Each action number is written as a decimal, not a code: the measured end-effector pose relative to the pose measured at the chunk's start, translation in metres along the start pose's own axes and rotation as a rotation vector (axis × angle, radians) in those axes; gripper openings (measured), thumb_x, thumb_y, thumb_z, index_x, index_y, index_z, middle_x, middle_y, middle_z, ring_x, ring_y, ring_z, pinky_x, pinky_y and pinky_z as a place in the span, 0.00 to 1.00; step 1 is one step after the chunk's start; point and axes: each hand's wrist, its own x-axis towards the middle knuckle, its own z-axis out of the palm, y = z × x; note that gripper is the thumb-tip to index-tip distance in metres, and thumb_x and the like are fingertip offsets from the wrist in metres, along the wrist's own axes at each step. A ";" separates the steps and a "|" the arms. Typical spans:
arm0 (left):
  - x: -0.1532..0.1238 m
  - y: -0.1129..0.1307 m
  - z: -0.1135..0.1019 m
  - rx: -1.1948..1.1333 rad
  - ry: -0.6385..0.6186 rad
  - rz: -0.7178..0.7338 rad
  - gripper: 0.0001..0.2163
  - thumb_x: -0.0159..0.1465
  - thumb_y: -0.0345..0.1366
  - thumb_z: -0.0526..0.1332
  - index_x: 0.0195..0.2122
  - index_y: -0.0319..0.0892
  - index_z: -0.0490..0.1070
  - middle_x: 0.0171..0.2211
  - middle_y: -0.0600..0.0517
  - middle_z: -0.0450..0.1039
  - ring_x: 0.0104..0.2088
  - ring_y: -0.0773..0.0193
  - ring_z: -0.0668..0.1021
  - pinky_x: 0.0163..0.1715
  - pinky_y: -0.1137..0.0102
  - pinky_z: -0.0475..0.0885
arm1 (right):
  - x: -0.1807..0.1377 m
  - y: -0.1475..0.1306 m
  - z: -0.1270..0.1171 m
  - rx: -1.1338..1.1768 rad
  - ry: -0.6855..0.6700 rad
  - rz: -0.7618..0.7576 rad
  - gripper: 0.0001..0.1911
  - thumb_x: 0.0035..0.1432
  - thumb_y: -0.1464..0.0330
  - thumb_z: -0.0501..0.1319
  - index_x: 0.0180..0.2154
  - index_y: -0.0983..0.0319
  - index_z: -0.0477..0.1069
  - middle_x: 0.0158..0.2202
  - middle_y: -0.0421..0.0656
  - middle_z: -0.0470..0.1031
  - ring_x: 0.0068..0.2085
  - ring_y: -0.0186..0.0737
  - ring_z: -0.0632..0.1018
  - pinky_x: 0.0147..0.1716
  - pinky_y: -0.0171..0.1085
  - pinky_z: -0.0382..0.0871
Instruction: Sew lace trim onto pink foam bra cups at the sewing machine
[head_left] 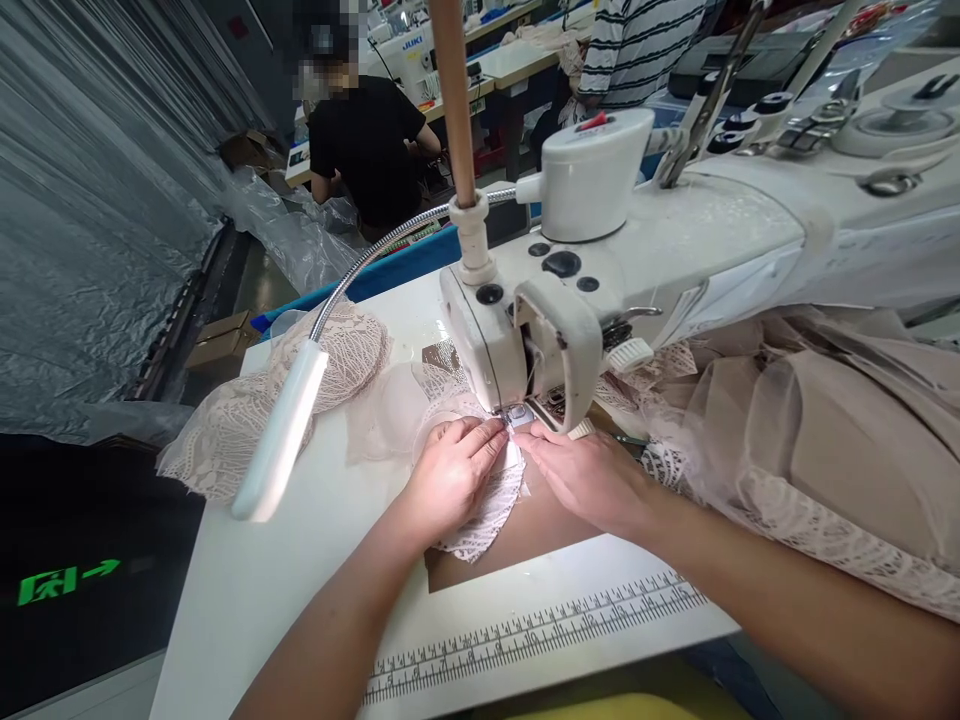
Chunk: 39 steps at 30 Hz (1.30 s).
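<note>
A white sewing machine [675, 250] stands across the table, its presser foot [516, 415] down on a small piece of pale lace [487, 515]. My left hand [450, 475] lies on the lace just left of the foot, fingers pressed together on the fabric. Just right of the foot, my right hand [585, 475] pinches the lace edge with its fingertips. Both hands nearly touch at the needle.
A gooseneck lamp [281, 435] reaches over the table's left part. Lace pieces [247, 420] are heaped at back left, beige fabric [832, 450] at right. A printed ruler [540, 630] runs along the table front. Two other people work at far tables.
</note>
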 end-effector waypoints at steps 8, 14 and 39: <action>0.002 -0.007 0.001 -0.025 -0.006 0.002 0.17 0.64 0.29 0.52 0.54 0.38 0.66 0.54 0.44 0.70 0.49 0.53 0.70 0.45 0.58 0.67 | -0.001 0.002 0.000 0.009 0.047 -0.054 0.16 0.58 0.78 0.51 0.42 0.64 0.74 0.34 0.45 0.74 0.33 0.38 0.70 0.32 0.35 0.62; 0.001 -0.009 0.003 -0.010 -0.003 -0.011 0.17 0.66 0.31 0.51 0.56 0.37 0.65 0.57 0.45 0.67 0.52 0.52 0.68 0.47 0.56 0.66 | 0.000 0.001 0.001 -0.004 -0.004 -0.008 0.16 0.57 0.77 0.52 0.42 0.63 0.74 0.32 0.44 0.73 0.29 0.36 0.68 0.27 0.34 0.58; -0.004 -0.011 -0.004 -0.029 0.011 -0.039 0.18 0.66 0.41 0.52 0.54 0.40 0.68 0.55 0.41 0.67 0.50 0.50 0.69 0.48 0.55 0.64 | -0.001 0.001 -0.002 -0.034 0.022 -0.074 0.17 0.58 0.79 0.51 0.44 0.64 0.73 0.30 0.43 0.70 0.27 0.35 0.65 0.26 0.35 0.54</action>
